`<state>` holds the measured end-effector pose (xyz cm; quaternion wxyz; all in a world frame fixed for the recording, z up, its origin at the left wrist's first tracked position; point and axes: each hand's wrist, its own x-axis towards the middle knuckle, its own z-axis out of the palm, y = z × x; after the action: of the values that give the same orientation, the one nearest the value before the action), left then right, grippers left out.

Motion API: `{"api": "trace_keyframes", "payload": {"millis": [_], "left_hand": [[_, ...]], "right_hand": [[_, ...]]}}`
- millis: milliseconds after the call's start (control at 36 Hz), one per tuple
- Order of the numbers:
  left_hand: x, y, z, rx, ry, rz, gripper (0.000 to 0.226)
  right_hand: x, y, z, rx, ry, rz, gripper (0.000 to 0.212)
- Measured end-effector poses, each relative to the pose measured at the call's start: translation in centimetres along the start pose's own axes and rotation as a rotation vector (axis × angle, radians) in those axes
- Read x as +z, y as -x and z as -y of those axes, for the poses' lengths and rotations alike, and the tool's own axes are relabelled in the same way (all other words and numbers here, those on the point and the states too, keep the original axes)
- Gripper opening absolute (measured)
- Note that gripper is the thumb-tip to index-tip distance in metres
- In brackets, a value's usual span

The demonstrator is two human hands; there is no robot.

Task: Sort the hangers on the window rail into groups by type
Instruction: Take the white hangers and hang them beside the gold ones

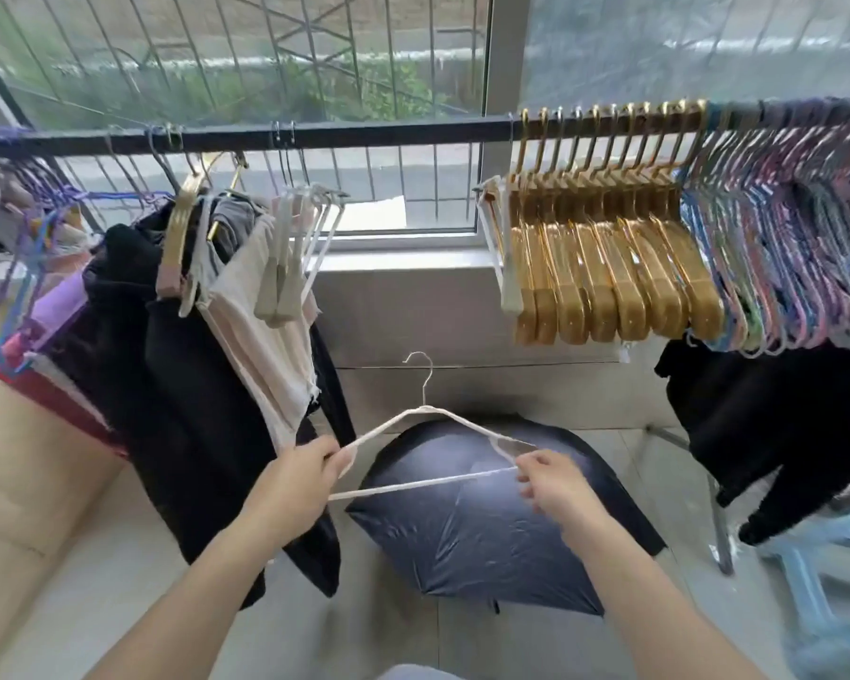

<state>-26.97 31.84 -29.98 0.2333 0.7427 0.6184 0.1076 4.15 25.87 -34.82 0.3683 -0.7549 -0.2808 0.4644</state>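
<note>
Just below my hands an open dark umbrella (482,512) lies on the pale tiled floor (133,571). To my left, black and beige clothes (207,365) hang beside a cardboard box (25,473). Off to my right stands a light blue stool (825,576).

At the right of the frame the thin multicoloured hangers (786,247) smear into one blurred mass, past counting, and the frame's edge cuts off the outermost ones. At far left the purple wire hangers (25,228) tangle and run out of frame. The rail (364,132) runs off both edges. Behind the dark garments (168,385), their hangers' lower parts are hidden
</note>
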Motion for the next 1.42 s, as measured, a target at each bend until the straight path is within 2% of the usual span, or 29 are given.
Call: {"api": "trace_keyframes", "payload": {"millis": [56,139,222,306,389,444,528,611,667,833,972,1139,1361,1417], "left_hand": [[1.8,1.9,2.6,0.0,0.084,0.061,0.03],[3.6,4.4,5.9,0.002,0.214,0.079,0.025],[4.6,6.1,7.6,0.061,0.226,0.082,0.018],[5.1,7.1,8.0,0.094,0.201,0.074,0.018],[5.6,7.4,9.1,0.117,0.109,0.015,0.019],[5.9,7.5,9.8,0.167,0.017,-0.072,0.03],[6.1,7.7,10.0,0.408,-0.148,-0.231,0.048],[6.4,7.5,10.1,0.546,-0.202,-0.322,0.051],[6.4,7.2,10.1,0.571,-0.221,-0.357,0.048],[5.8,6.2,8.9,0.461,-0.134,-0.283,0.038],[5.8,5.4,8.0,0.419,-0.075,-0.256,0.033],[6.0,5.0,7.2,0.293,0.004,-0.169,0.028],[6.3,5.3,7.3,0.199,0.048,-0.108,0.039],[6.4,5.3,7.5,0.212,0.034,-0.128,0.034]], "right_hand": [[-0.8,-0.4,-2.7,0.192,-0.244,-0.033,0.022],[-2.6,-0.8,-6.1,0.367,-0.49,0.023,0.045],[-3.3,-0.7,-7.7,0.407,-0.667,0.16,0.061],[-2.6,-0.2,-7.6,0.419,-0.762,0.194,0.055],[-2.2,0.4,-7.3,0.443,-0.675,0.184,0.041],[-2.2,0.9,-7.4,0.458,-0.522,0.197,0.034],[-2.3,1.2,-8.1,0.516,-0.3,0.219,0.031],[-2.4,1.3,-8.7,0.577,-0.167,0.232,0.03],[-2.4,1.2,-8.9,0.558,-0.157,0.229,0.027],[-3.5,0.0,-9.0,0.425,-0.645,0.23,0.012],[-3.3,0.0,-8.2,0.229,-0.765,0.159,0.014],[-3.5,-0.4,-7.9,0.165,-0.784,0.116,0.015],[-3.4,-0.6,-8.0,0.118,-0.757,0.117,0.017],[-3.4,-0.5,-8.3,0.102,-0.623,0.099,0.019]]}}
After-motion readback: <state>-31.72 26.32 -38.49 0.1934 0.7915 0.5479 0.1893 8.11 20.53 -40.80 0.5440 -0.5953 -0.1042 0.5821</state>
